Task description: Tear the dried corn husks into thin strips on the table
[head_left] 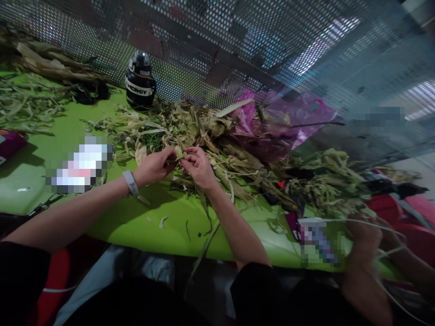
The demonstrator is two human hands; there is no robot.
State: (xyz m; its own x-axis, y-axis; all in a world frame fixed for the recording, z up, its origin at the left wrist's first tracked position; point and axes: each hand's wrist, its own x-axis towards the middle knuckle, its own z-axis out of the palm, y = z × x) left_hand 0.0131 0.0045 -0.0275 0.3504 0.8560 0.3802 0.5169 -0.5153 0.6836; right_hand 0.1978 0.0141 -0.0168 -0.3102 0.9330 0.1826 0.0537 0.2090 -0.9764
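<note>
Left hand (154, 166) and right hand (198, 167) both pinch a pale dried leaf strip (179, 156) (fingertips nearly meeting), on the heap of yellow-green dried leaves (224, 154) before the black labelled jar (140, 86).

Dim, bluish light filters through the perforated screen (238, 40) at the far side, brightest at far right, leaving soft shadows under the arms on the glossy green surface (136, 222), while the edges bow with wide-angle distortion, the near right blurs with motion, and pixelated patches mask several spots.
</note>
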